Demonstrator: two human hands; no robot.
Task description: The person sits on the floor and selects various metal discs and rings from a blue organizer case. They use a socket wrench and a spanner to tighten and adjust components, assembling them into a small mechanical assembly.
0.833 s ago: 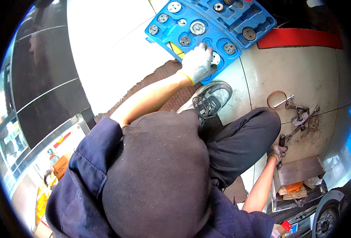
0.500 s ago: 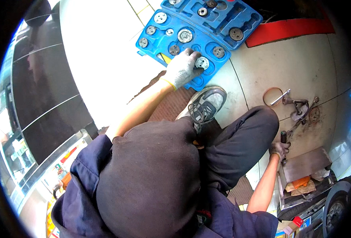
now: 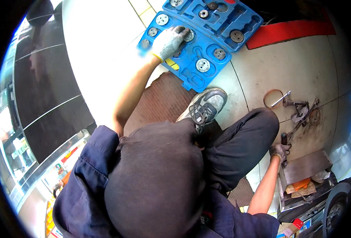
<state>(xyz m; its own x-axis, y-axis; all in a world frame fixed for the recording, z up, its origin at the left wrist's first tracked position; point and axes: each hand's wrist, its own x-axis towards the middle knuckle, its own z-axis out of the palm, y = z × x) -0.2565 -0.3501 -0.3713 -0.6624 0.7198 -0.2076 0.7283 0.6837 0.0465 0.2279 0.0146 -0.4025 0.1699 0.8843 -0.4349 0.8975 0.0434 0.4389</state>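
My left hand [image 3: 170,42], in a white and grey work glove, reaches over the open blue tool case [image 3: 197,75]. Its fingers stretch onto a large round metal disc [image 3: 189,36] that sits in its recess; the thumb is hidden. Nearby in the case lie another pale metal disc with holes [image 3: 203,65] and a darker disc [image 3: 219,53]. Low on the right, my gloved right hand [image 3: 280,150] is closed round a dark cylindrical tool [image 3: 284,138], whose ends show above and below the fist.
On the tiled floor at right lie a metal ring [image 3: 271,97], a bright metal rod [image 3: 280,99] and greasy metal parts [image 3: 300,113]. A metal box with rags [image 3: 301,186] stands near my right hand. Brown cardboard [image 3: 153,99] lies beside my shoe [image 3: 207,104]. Beyond runs a red edge [image 3: 290,31].
My left hand has moved up and left across the case, from the pale lower disc to the large disc above it. The right hand has stayed in place.
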